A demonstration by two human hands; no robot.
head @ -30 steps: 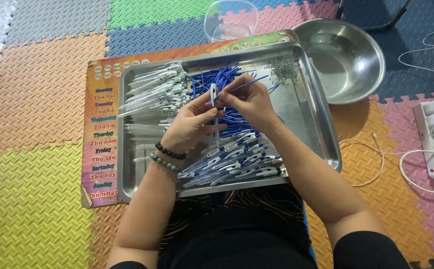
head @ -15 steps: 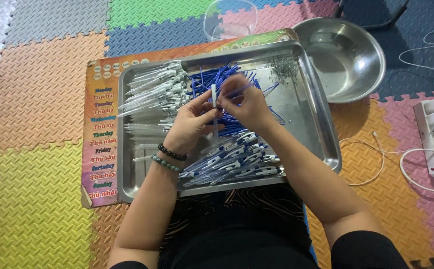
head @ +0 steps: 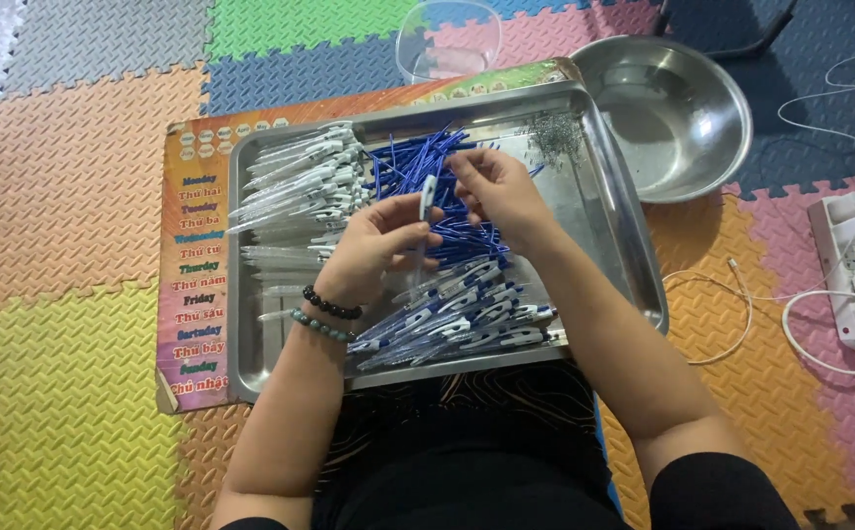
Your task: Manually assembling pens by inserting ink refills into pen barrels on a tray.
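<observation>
Your left hand point(head: 378, 245) pinches a clear pen barrel point(head: 426, 211) upright over the tray's point(head: 604, 226) middle, your right hand point(head: 496, 186) just right of its top, fingers closed on a blue refill point(head: 447, 162) from the far-edge pile

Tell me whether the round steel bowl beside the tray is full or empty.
Empty: the round steel bowl shows only its bare, shiny inside, with nothing lying in it.

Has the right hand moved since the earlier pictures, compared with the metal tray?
Yes. The right hand has shifted slightly away from the left hand, toward the far rim of the metal tray, over the blue refills.
</observation>
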